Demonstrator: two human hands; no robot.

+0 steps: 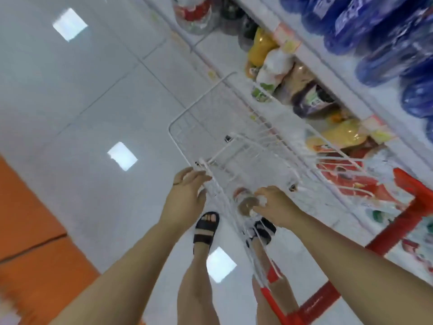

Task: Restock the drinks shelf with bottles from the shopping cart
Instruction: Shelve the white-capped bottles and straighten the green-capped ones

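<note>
- Looking down into the white wire shopping cart [236, 146]: one bottle [246, 201] with a reddish cap lies in the basket, at about five o'clock of centre view.
- Right hand [274, 205] curled over the bottle's body, fingers around it; grip looks closed, though blur hides the fingertips.
- Left hand [189, 188] rests at the cart's rim [203, 164], near nine o'clock of the bottle, fingers loosely bent; cannot tell if it truly clamps the wire.
- Drinks shelf [328, 73] runs from twelve to three o'clock, well apart from the bottle, with rows of bottles already standing.
- Handling, as judged: clear plastic, probably filled, so moderately heavy and stiff; smooth wall may be slick.
- Best hold likely around the mid-body or just under the neck, not the cap.
- Wire sides could snag it on lifting.
</note>
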